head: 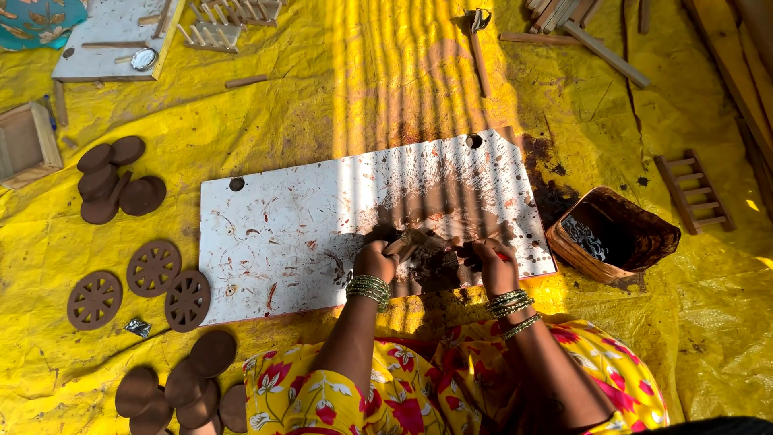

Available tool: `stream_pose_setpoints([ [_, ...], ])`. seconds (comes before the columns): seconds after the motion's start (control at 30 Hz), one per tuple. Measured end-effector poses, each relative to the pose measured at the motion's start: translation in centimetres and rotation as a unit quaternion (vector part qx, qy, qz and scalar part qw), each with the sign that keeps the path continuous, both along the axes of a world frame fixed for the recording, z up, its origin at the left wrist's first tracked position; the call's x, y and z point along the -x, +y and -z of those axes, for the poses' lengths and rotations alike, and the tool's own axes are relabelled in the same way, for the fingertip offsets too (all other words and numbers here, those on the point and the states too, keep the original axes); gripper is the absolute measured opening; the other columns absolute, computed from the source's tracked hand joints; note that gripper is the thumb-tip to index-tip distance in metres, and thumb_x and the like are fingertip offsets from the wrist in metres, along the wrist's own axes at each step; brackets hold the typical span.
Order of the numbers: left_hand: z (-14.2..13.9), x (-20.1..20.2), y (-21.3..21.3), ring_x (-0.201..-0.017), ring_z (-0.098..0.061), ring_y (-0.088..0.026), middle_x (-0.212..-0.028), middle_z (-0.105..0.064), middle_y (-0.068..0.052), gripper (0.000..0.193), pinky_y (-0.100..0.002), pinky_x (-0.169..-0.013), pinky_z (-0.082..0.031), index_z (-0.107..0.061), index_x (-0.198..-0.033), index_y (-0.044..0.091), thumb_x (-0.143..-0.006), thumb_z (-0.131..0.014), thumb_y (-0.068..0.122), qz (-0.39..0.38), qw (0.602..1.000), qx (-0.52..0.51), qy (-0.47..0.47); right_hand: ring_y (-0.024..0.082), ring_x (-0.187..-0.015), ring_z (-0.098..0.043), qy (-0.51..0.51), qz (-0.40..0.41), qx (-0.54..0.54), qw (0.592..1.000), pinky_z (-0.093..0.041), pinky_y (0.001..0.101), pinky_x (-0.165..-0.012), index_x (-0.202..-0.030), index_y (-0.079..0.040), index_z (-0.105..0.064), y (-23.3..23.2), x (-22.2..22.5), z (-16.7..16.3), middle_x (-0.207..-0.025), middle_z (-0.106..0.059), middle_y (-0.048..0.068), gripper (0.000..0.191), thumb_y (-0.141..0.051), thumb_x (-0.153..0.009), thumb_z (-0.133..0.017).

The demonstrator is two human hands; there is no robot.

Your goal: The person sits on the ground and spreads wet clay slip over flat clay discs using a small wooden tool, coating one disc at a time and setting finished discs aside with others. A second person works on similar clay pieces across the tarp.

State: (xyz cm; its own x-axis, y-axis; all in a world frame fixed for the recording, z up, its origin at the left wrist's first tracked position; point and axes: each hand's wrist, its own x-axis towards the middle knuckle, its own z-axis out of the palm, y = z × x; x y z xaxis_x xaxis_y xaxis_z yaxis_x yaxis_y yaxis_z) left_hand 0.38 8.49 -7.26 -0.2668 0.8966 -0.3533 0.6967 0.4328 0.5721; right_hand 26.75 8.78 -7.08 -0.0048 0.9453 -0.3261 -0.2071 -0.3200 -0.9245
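My left hand (pixel 374 259) and my right hand (pixel 493 262) meet over the near edge of a white board (pixel 282 225) spattered with brown stain. Together they grip a small brown-stained wooden piece (pixel 419 244) between them. The left hand holds its left end. A brush or second stick seems to sit in the right hand, but shadow hides which. Both wrists wear bangles.
A container of dark brown stain (pixel 616 238) stands right of the board. Brown wheel-shaped cutouts (pixel 153 267) and plain brown discs (pixel 117 177) lie to the left, more discs (pixel 189 383) near my knee. A small wooden rack (pixel 694 192), a hammer (pixel 478 40) and sticks lie on the yellow sheet (pixel 322 97).
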Motion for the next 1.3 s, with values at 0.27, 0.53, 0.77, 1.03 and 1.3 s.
stream_pose_setpoints([
  [0.27,-3.5,0.9,0.0,-0.106,-0.069,-0.036,-0.112,-0.071,-0.023,0.046,-0.043,-0.093,-0.055,-0.069,-0.112,0.004,-0.086,-0.075,0.041,0.061,0.992,0.109,0.035,0.012,-0.058,-0.056,-0.178,-0.114,-0.069,0.975,-0.044,0.0295,-0.051,-0.100,-0.003,-0.073,-1.9,1.8,0.2,-0.068,-0.065,0.003,0.021,-0.021,-0.099,-0.061],
  [0.53,0.6,0.4,0.8,-0.095,-0.069,-0.043,-0.103,-0.071,-0.026,0.036,-0.050,-0.082,-0.054,-0.069,-0.111,0.004,-0.095,-0.057,0.034,-0.066,0.990,-0.106,-0.059,0.008,-0.069,-0.059,-0.103,-0.060,-0.119,0.986,-0.047,0.0265,-0.064,-0.100,-0.008,-0.068,-1.7,2.0,-1.1,-0.078,-0.067,-0.001,0.018,-0.020,-0.103,-0.054],
  [0.77,3.2,1.0,1.0,-0.100,-0.068,-0.044,-0.105,-0.071,-0.027,0.037,-0.050,-0.086,-0.055,-0.067,-0.114,0.002,-0.098,-0.053,0.033,-0.062,0.996,-0.048,-0.030,0.011,-0.075,-0.055,-0.206,-0.113,-0.151,0.960,-0.045,0.0266,-0.069,-0.094,0.000,-0.066,-1.5,2.7,2.8,-0.081,-0.061,0.007,0.019,-0.015,-0.105,-0.061],
  [1.03,2.4,0.7,0.6,-0.102,-0.069,-0.042,-0.114,-0.071,-0.023,0.051,-0.050,-0.090,-0.054,-0.052,-0.144,0.010,-0.093,-0.053,0.018,-0.021,0.999,-0.044,-0.023,0.008,-0.084,-0.061,-0.120,-0.063,-0.144,0.980,-0.050,0.0252,-0.073,-0.109,-0.002,-0.069,-1.8,2.8,0.6,-0.095,-0.069,0.003,0.017,-0.014,-0.103,-0.058],
  [1.3,3.3,0.0,0.4,-0.103,-0.071,-0.040,-0.114,-0.071,-0.024,0.045,-0.047,-0.091,-0.057,-0.054,-0.136,0.002,-0.094,-0.062,0.015,-0.002,0.996,-0.086,-0.005,0.017,-0.070,-0.057,-0.253,-0.142,-0.105,0.951,-0.046,0.0310,-0.063,-0.096,0.005,-0.069,-1.9,1.7,2.3,-0.078,-0.065,0.012,0.016,-0.010,-0.100,-0.065],
])
